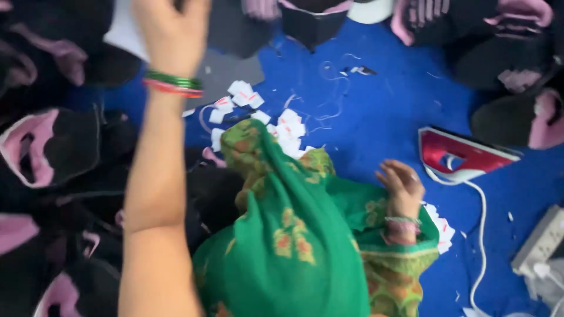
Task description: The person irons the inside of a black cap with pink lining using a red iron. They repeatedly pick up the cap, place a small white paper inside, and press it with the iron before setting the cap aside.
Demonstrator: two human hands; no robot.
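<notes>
- The left hand (pixel 171 32) is stretched far forward at the top of the view, over a grey sheet (pixel 226 73) and a white piece (pixel 126 29); its fingers run past the frame edge, so I cannot tell whether it grips anything.
- Green and red bangles (pixel 174 84) ring that wrist.
- The right hand (pixel 402 186) hovers low, fingers loosely curled and spread, holding nothing, just above the green cloth (pixel 294 235) draped over the lap.
- Small white tags (pixel 288 132) lie scattered on the blue mat (pixel 382 100) between the two hands; a few more (pixel 442 226) lie beside the right wrist.
- A red iron (pixel 461 154) rests on the mat just right of the right hand, its white cord (pixel 482 235) trailing towards a power strip (pixel 540 240).
- Black and pink pieces (pixel 53 152) are piled on the left and along the top.
</notes>
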